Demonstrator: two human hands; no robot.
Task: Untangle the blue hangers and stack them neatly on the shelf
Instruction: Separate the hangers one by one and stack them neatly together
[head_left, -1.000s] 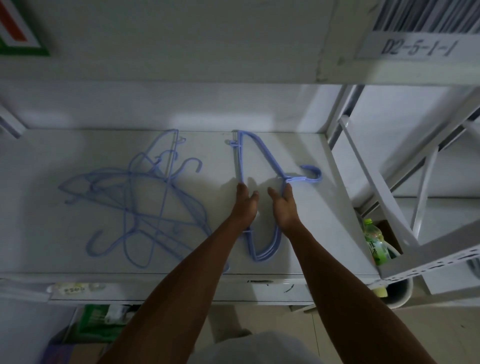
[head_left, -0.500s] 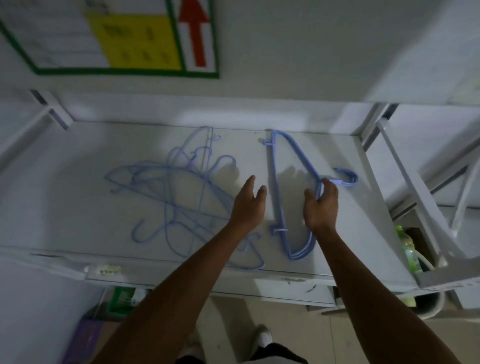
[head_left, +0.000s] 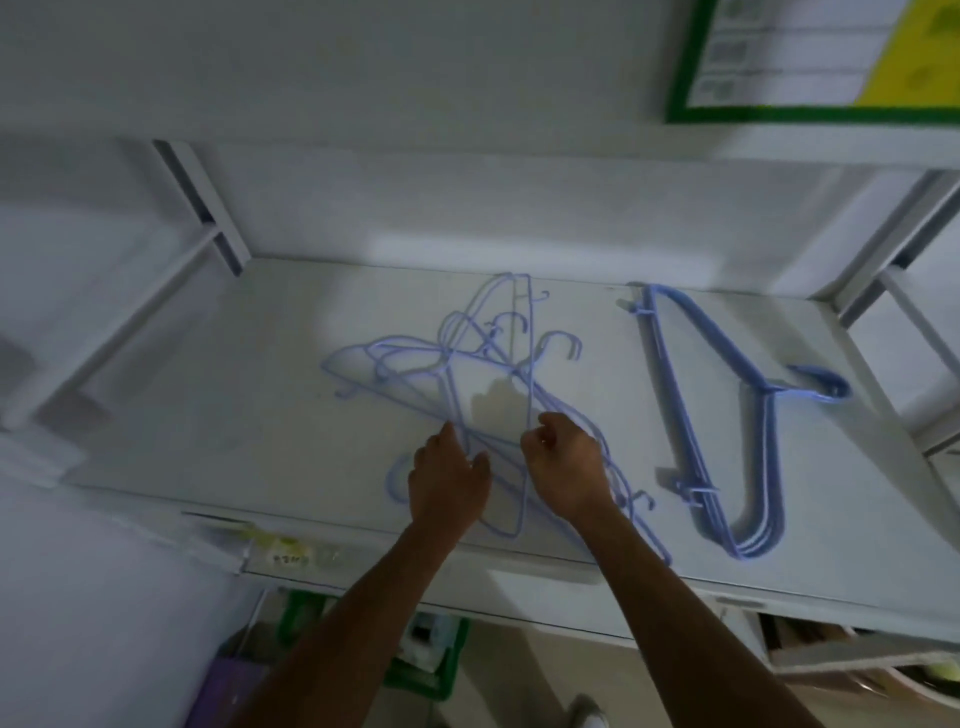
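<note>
A tangle of several thin blue wire hangers (head_left: 457, 364) lies in the middle of the white shelf (head_left: 234, 415). To its right a neat stack of blue hangers (head_left: 727, 441) lies flat, hooks pointing right. My left hand (head_left: 449, 480) rests on the near part of the tangle, fingers spread over the wires. My right hand (head_left: 566, 465) sits on the tangle's right side, fingers curled around a long hanger wire that runs toward the back of the shelf.
An upper shelf board overhangs the work area. White uprights (head_left: 202, 208) frame the shelf at left and right. A green-edged sign (head_left: 810, 62) hangs at top right. Green crates (head_left: 426, 660) and a purple box (head_left: 234, 686) stand on the floor below.
Both hands left the neat stack and moved left onto the tangle. My right hand has closed on a wire there. The view swung left.
</note>
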